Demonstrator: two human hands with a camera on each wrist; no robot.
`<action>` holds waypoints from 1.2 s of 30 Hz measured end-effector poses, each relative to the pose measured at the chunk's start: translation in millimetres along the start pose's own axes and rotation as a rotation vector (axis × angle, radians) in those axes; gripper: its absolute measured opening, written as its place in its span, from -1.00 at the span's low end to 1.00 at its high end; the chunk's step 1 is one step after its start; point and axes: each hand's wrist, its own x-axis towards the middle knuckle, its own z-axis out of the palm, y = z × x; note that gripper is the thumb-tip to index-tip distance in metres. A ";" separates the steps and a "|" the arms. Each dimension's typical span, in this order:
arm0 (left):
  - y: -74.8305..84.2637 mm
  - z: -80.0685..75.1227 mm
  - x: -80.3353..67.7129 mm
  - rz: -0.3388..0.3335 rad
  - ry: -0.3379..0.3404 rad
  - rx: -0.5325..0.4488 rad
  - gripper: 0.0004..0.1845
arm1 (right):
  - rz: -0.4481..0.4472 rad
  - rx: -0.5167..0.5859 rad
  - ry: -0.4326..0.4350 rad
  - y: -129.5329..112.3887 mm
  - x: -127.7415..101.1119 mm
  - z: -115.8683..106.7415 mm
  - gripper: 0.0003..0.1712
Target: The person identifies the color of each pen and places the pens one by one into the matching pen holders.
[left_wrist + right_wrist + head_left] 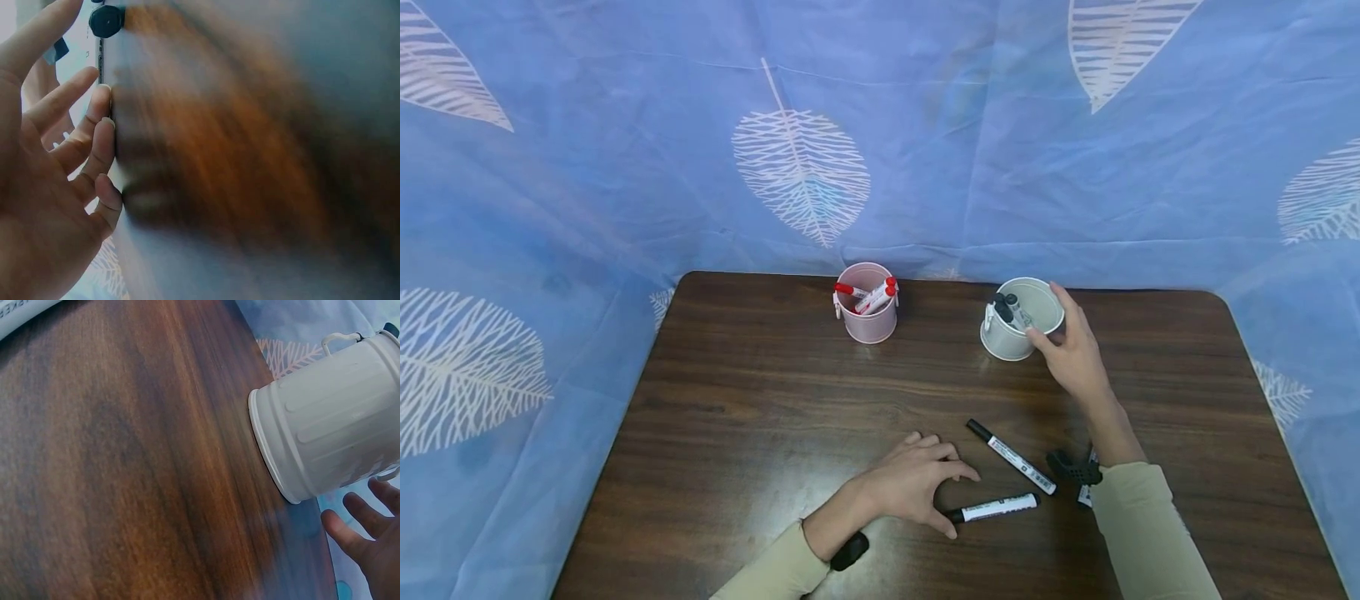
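Observation:
By the right side of a small white bucket (1009,345), my right hand (1075,354) has its thumb and index finger spread at the rim. Nothing shows in its grasp. The right wrist view has its fingertips (340,530) just below the bucket's side. Several black-capped markers (1002,310) lean inside the bucket. My left hand (910,479) rests on the table, fingers spread. Its thumb and index finger are around the cap end of a black-capped marker (1000,507), without a visible pinch. Another black-capped marker (1015,458) lies slanted just behind that one.
A pink bucket (871,327) holding several red-capped markers (877,297) stands at the table's back edge, left of the white one. Under the right forearm, a partly hidden white object (1085,495) lies on the brown table (737,433). A blue leaf-print cloth (917,183) hangs behind.

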 end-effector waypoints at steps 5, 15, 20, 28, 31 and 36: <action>2.7 3.2 1.4 -0.020 -0.001 0.039 -0.22 | -0.007 -0.003 0.005 0.7 0.0 0.2 -0.08; 1.0 3.2 1.6 -0.019 0.000 0.028 -0.56 | 0.012 -0.008 -0.001 0.4 -1.7 0.0 -0.08; -1.5 2.9 2.2 -0.020 0.008 -0.005 -0.76 | 0.006 0.005 0.005 0.3 -2.5 -0.2 -0.08; -6.6 4.6 2.4 0.031 0.071 -0.063 -0.85 | 0.001 -0.001 0.012 0.0 -2.6 0.1 -0.09; -9.3 4.8 2.3 0.052 0.107 -0.118 -0.85 | 0.001 -0.005 0.014 0.8 -1.8 0.2 -0.09; -12.1 3.3 1.4 0.068 0.154 -0.222 -0.85 | 0.003 -0.011 0.021 1.4 -1.0 0.4 -0.09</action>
